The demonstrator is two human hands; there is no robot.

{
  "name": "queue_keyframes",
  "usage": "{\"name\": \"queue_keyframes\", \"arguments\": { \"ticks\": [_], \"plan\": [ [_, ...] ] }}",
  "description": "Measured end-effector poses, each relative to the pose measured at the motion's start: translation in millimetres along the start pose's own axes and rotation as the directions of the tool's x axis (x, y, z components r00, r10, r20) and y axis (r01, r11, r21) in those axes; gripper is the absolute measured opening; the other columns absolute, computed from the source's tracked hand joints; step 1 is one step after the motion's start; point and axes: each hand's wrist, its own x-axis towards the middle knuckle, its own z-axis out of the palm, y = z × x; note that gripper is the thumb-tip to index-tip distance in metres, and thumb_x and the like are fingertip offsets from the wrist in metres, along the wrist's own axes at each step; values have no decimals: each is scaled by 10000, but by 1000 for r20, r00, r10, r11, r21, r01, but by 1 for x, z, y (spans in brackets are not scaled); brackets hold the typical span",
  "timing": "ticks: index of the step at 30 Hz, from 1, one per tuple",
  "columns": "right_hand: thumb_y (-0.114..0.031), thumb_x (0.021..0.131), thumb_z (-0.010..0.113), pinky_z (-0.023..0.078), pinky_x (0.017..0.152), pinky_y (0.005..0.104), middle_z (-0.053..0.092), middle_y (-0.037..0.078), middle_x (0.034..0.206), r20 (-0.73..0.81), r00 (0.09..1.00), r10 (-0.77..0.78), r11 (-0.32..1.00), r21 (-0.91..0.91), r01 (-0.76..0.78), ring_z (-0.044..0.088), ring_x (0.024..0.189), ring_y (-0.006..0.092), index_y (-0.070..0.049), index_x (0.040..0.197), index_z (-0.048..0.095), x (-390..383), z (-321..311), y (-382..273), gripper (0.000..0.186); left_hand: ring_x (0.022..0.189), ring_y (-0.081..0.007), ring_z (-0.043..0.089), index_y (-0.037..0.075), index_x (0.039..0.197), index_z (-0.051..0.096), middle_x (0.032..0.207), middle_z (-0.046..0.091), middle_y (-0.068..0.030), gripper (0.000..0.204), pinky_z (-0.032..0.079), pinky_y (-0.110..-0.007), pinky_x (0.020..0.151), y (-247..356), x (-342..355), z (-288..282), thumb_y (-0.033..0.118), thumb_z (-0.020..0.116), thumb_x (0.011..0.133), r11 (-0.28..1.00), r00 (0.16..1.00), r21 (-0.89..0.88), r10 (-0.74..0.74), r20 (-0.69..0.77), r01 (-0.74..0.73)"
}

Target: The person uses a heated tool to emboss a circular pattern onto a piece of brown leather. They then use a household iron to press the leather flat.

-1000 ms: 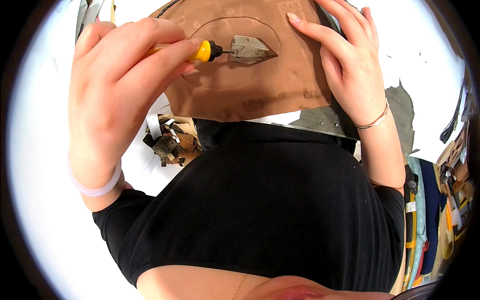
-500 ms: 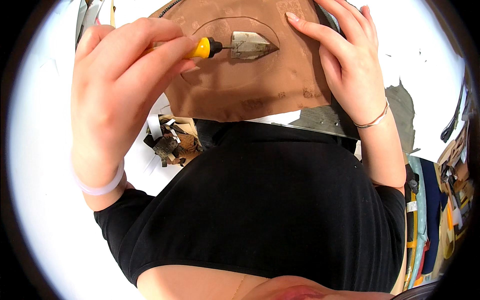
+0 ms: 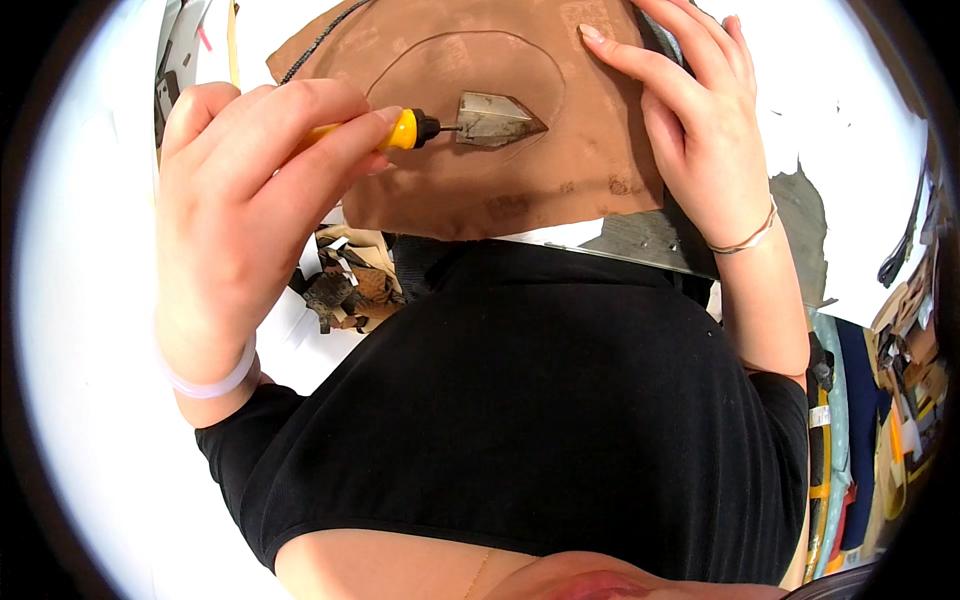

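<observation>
Left hand [image 3: 245, 185] gripping yellow-handled pointed-blade tool [image 3: 403, 130], blade [image 3: 495, 120] over brown sheet [image 3: 480, 195] inside curved line [image 3: 475, 31]. Right hand [image 3: 700, 135] uncurled, fingers [image 3: 648, 68] extended across sheet's right edge.

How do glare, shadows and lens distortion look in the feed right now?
Head view: the white surface at left is washed out; soft shadows cross the brown sheet; the metal blade keeps a discernible point; the pale blue strip at right looks curved, and the picture's corners are black.

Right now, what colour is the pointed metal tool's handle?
Yellow handle, black collar; best in the head view.
</observation>
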Motion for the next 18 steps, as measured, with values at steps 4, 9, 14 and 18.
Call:
{"name": "queue_keyframes", "arguments": {
  "ticks": [4, 9, 14, 18],
  "plan": [
    [-17, 906, 733, 411, 1118, 493, 643, 216, 1386, 33, 999, -20, 998, -66, 22, 592, 1256, 399, -93, 1177, 791, -1, -4, -1, 287, 847, -156, 613, 81, 1102, 807, 1060, 760, -13, 314, 436, -308, 769, 1, -3, 8, 125, 871, 798, 1000, 999, 21, 14, -50, -13],
    [-16, 908, 731, 416, 1116, 488, 643, 215, 1388, -19, 1000, 15, 1000, -15, -15, 590, 1256, 401, -94, 1181, 792, -4, 1, -1, 290, 839, -146, 609, 85, 1100, 807, 1048, 755, -9, 342, 439, -302, 715, 18, -5, -2, 133, 898, 774, 998, 999, 45, -47, 6, 46],
    [-19, 913, 728, 418, 1116, 488, 635, 222, 1402, -10, 1000, -2, 1000, -13, 2, 584, 1258, 410, -92, 1192, 788, -4, -2, -1, 294, 785, -143, 622, 66, 1104, 796, 1039, 749, -25, 382, 433, -290, 654, 29, -18, 8, 119, 927, 750, 998, 998, 24, -56, -36, 57],
    [-17, 916, 720, 416, 1123, 487, 630, 221, 1410, -32, 999, 16, 1000, 3, -16, 575, 1269, 418, -95, 1198, 786, -7, 2, 1, 300, 738, -160, 639, 26, 1066, 772, 1014, 721, -48, 349, 418, -296, 595, 32, -22, 21, 78, 925, 757, 998, 991, -28, -54, -122, 50]
  ]
}}
